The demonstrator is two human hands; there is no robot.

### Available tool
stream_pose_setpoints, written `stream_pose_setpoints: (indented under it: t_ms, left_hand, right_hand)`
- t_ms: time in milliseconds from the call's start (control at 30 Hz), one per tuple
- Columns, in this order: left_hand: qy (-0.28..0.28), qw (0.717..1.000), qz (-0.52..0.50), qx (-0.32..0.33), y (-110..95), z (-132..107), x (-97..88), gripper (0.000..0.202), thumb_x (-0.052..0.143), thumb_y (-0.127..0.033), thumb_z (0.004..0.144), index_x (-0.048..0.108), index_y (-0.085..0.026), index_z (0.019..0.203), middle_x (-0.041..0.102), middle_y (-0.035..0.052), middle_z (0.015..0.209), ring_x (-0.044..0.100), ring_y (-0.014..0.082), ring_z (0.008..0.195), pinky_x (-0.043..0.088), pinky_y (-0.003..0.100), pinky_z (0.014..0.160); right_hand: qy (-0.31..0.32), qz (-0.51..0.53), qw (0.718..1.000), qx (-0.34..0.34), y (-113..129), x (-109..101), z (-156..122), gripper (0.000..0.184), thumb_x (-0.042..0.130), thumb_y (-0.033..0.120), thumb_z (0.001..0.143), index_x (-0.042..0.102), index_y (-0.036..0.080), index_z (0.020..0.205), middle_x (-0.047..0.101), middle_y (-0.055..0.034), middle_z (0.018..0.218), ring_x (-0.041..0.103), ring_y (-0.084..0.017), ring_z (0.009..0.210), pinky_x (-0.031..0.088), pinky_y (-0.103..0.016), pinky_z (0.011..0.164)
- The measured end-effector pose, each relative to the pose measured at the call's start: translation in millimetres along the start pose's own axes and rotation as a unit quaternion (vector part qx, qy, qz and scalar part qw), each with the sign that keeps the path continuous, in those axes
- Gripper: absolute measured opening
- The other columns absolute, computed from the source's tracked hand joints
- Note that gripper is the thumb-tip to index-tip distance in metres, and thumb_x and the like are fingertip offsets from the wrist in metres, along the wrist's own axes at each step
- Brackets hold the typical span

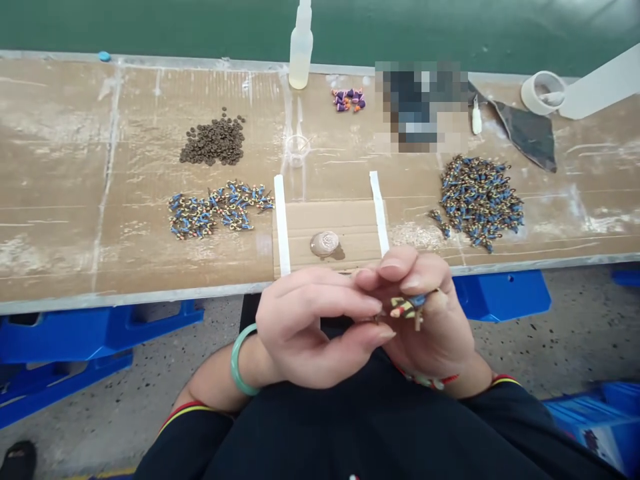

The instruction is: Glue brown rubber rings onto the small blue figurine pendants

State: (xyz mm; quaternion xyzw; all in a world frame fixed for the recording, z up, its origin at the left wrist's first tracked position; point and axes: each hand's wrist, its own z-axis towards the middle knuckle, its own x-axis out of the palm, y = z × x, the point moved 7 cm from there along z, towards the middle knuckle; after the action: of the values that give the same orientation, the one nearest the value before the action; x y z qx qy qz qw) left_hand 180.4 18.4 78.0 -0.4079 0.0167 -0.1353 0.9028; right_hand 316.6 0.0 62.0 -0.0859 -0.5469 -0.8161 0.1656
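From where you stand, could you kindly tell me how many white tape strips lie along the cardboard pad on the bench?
2. One white tape strip runs along the left edge of the cardboard pad in this view, and the other along its right edge. None looks hidden.

The small painted figurine (406,308) is patched blue, yellow and red; the wrist bangle (238,360) is pale green.

Figurine piles (481,203) hem the cardboard pad (355,227) on both sides.

figurine pile (220,210) left of cardboard mat (325,233) | another pile (480,203) right | bottle (301,57) behind
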Motion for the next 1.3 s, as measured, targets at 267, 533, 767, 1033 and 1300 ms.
stream_pose_setpoints:
  t_ms: [267,533,767,1033,1300]
  left_hand:
    - [0.009,1.0,-0.022,0.014,-6.4,0.0,3.7,0.015,0.08,-0.03,0.098,0.07,-0.018,0.098,0.082,0.0033,0.083,0.08,0.0131,0.072,0.066,0.017,0.072]
    - [0.018,0.999,0.006,0.05,-11.8,2.6,1.3,0.015,0.076,-0.029,0.1,0.07,-0.016,0.098,0.08,0.0033,0.082,0.077,0.0111,0.07,0.064,0.015,0.071]
    - [0.019,0.998,0.02,0.049,-13.3,4.7,2.9,0.018,0.075,-0.031,0.101,0.067,-0.017,0.093,0.078,0.0014,0.076,0.076,0.0101,0.065,0.064,0.015,0.067]
    - [0.011,0.998,0.028,0.062,-13.7,4.3,1.7,0.02,0.078,-0.03,0.098,0.067,-0.015,0.09,0.077,0.0022,0.076,0.076,0.0088,0.066,0.064,0.011,0.072]
    - [0.0,0.998,0.014,0.063,-11.9,-0.6,0.6,0.015,0.077,-0.028,0.1,0.071,-0.015,0.096,0.078,0.0032,0.079,0.075,0.0093,0.065,0.064,0.013,0.067]
  right_hand:
    - [-0.005,-0.05,0.997,-0.067,17.1,4.0,-3.5,0.015,0.069,0.026,0.108,0.079,0.027,0.119,0.079,-0.0035,0.108,0.08,-0.017,0.099,0.072,-0.027,0.082]
    - [0.01,-0.059,0.991,-0.117,23.7,8.2,-0.3,0.017,0.067,0.02,0.108,0.079,0.021,0.119,0.079,-0.0065,0.108,0.081,-0.018,0.1,0.072,-0.029,0.09]
    - [0.013,-0.054,0.992,-0.111,23.1,8.9,-1.5,0.015,0.066,0.019,0.108,0.078,0.019,0.118,0.078,-0.0072,0.11,0.08,-0.017,0.104,0.07,-0.026,0.094]
    - [0.022,-0.064,0.991,-0.114,23.0,9.3,0.1,0.014,0.067,0.018,0.107,0.077,0.02,0.117,0.078,-0.0063,0.11,0.081,-0.016,0.102,0.07,-0.025,0.094]
    - [0.011,-0.141,0.978,-0.153,28.3,8.1,-3.7,0.026,0.058,0.021,0.111,0.075,0.027,0.13,0.079,-0.0052,0.108,0.082,-0.018,0.095,0.074,-0.028,0.086]
